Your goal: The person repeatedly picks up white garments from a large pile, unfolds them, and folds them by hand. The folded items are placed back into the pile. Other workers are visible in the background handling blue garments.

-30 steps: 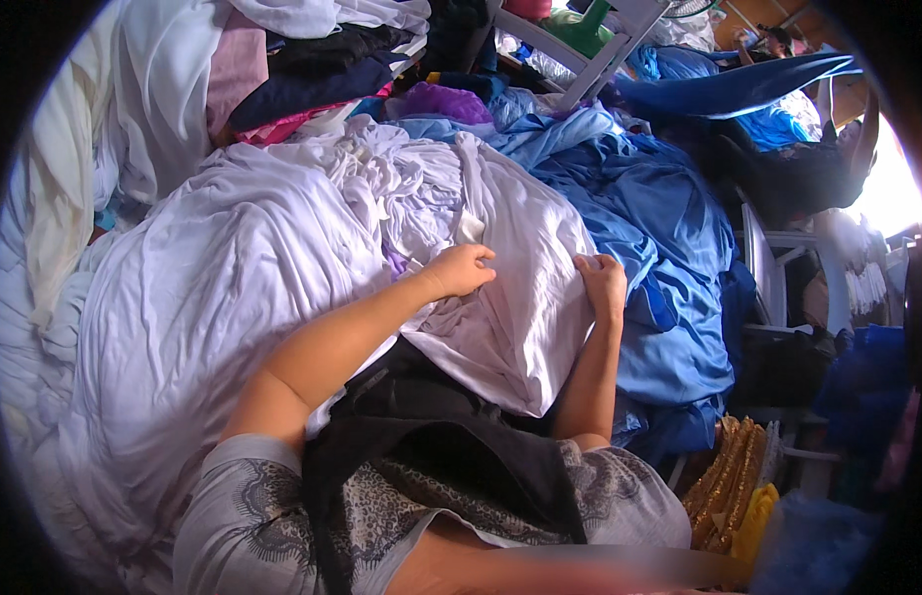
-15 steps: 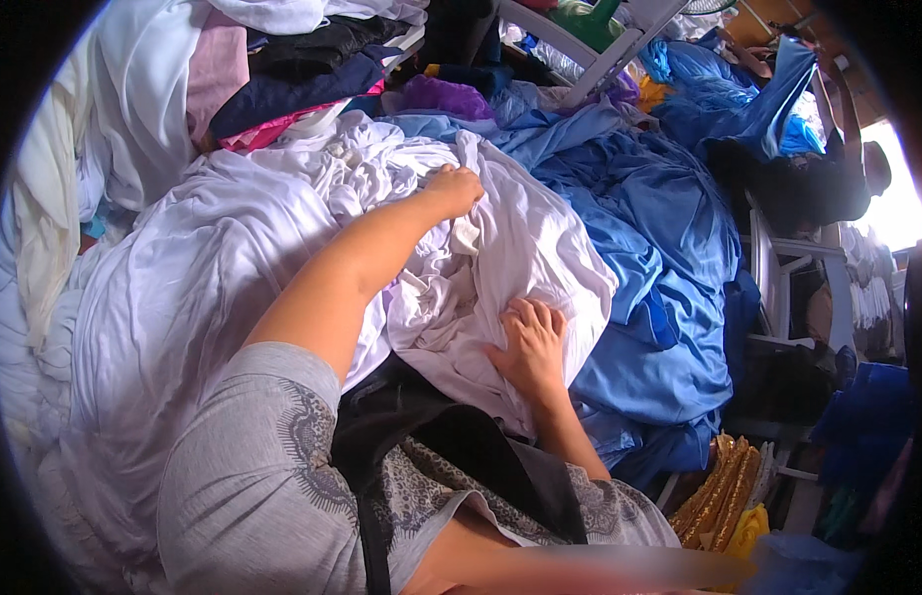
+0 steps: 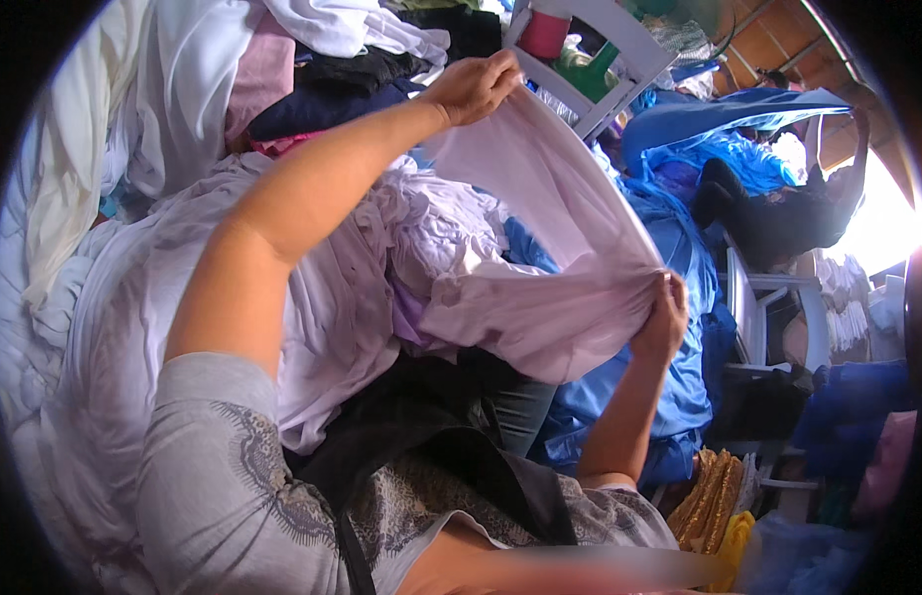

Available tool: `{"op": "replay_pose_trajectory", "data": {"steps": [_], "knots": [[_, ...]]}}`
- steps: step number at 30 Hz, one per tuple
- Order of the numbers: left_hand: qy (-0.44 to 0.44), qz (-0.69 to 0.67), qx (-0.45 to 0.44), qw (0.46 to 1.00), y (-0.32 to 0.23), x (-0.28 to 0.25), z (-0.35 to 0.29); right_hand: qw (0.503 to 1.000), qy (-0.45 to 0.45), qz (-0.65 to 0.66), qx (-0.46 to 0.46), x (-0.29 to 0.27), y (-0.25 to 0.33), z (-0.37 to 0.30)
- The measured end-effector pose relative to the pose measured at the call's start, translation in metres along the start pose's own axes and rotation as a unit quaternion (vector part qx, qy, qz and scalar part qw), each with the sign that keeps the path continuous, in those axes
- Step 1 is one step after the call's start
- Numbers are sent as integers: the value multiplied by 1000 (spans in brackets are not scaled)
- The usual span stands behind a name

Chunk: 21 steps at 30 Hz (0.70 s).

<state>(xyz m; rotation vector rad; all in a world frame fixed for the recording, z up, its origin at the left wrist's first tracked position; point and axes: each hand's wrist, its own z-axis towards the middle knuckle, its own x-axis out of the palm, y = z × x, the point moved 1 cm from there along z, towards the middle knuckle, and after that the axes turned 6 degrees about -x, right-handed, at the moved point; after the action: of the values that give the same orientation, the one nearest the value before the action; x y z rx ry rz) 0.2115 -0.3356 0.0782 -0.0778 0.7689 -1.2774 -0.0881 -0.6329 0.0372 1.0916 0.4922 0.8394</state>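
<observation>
Between my two raised hands a white cloth point(image 3: 555, 188) is stretched out, its right edge pulled taut. My left hand point(image 3: 476, 87) is closed on the far corner, up near a white chair. On the right, my right hand point(image 3: 664, 315) grips the same cloth, which gathers into folds at the fingers. The near part of the cloth sags above my lap. Under and left of it lies a large heap of white fabric point(image 3: 332, 288), with a bit of pale purple cloth point(image 3: 411, 312) showing.
Blue fabric point(image 3: 694, 362) is piled to the right. Dark folded cloths point(image 3: 332, 104) lie at the back left, near hanging white drapes point(image 3: 173, 109). A white chair point(image 3: 619, 74) stands at the back. Another person point(image 3: 778, 213) in dark clothing lifts blue cloth at the far right.
Both hands have risen from the heap and spread apart, the left going farther back, the right moving rightward. The white cloth has lifted between them. The other person's blue cloth is now spread wider.
</observation>
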Motion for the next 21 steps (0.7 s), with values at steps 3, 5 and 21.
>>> {"op": "replay_pose_trajectory", "data": {"steps": [3,5,21], "knots": [[69,176,244,951,-31,-62,26,995,61,-23,-71,-9,37,49],[112,279,293,908,-40,-95,37,989,8,-93,-118,-3,60,82],[143,-22,-147,978,-120,-324,130,581,91,-416,-694,64,87,105]]}}
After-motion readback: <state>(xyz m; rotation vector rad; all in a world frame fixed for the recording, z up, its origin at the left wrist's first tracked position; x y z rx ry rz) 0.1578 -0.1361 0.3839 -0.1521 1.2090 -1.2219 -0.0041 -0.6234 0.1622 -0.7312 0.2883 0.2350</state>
